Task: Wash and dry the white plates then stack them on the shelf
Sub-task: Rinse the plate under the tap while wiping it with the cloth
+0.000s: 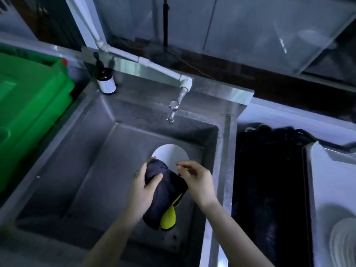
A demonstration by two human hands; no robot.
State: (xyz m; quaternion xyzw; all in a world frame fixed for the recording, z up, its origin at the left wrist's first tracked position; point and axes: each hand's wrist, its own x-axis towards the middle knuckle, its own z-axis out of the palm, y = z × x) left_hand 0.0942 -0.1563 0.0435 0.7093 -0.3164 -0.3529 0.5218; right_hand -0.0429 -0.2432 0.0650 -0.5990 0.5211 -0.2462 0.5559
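Left hand: fingers and thumb curled round a dark cloth, holding it against the plate's lower left face.
Right hand: slightly blurred; its thumb and forefinger seem to pinch the plate's lower right edge, with the other fingers loosely curled.
White plate: tilted up over the sink basin, below the tap; its lower half is hidden behind the cloth.
Cloth: bunched, with a yellow patch hanging at its near end.
Sink: deep steel basin; metal tap on a white pipe above.
Left side: brown bottle on the sink's back corner; green crate beside the sink.
Right side: dark basin; blurred white round stack at the frame's edge.
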